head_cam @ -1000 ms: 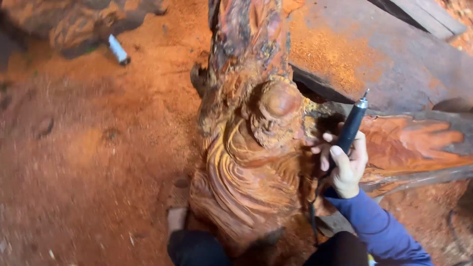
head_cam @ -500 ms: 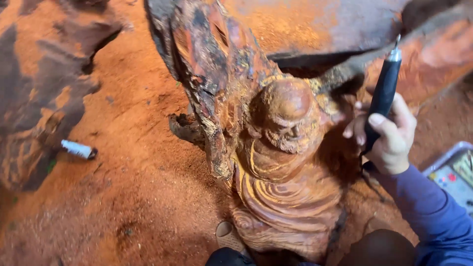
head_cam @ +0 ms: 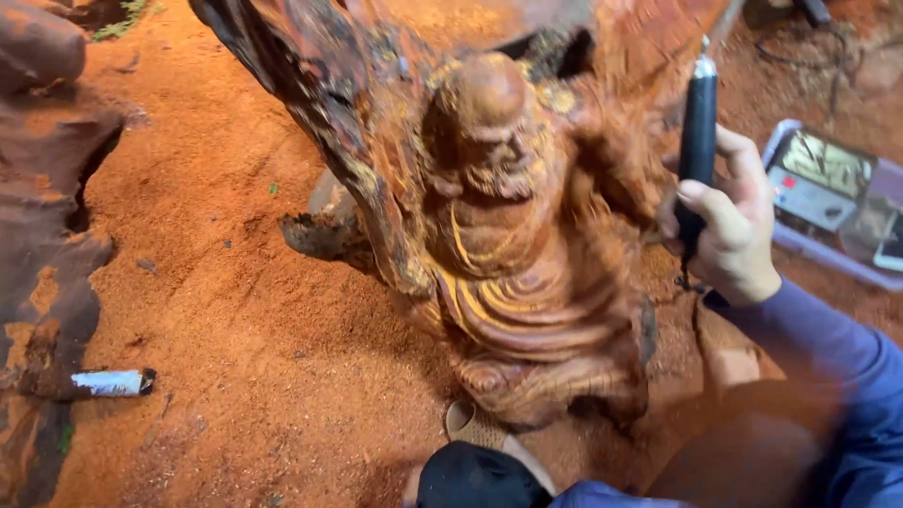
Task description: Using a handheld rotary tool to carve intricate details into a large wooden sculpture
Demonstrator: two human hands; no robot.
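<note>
A reddish wooden carving of a robed, bald figure point(head_cam: 508, 245) stands in the middle, cut out of a large gnarled root. My right hand point(head_cam: 724, 226) is wrapped around a black pen-shaped rotary tool point(head_cam: 698, 141), held upright just right of the figure's shoulder, its tip pointing up. The blue sleeve point(head_cam: 828, 367) runs off to the lower right. My left hand is out of sight. A dark knee point(head_cam: 475, 475) shows at the bottom edge.
Red sawdust covers the ground point(head_cam: 235, 310). A small white cylinder point(head_cam: 113, 382) lies at the lower left beside a dark root piece point(head_cam: 47, 263). A shallow purple-rimmed tray point(head_cam: 832, 202) with small items sits at the right.
The view has swung closer and to the right, so the carving fills more of the frame. My right hand with the tool stays beside the figure's shoulder.
</note>
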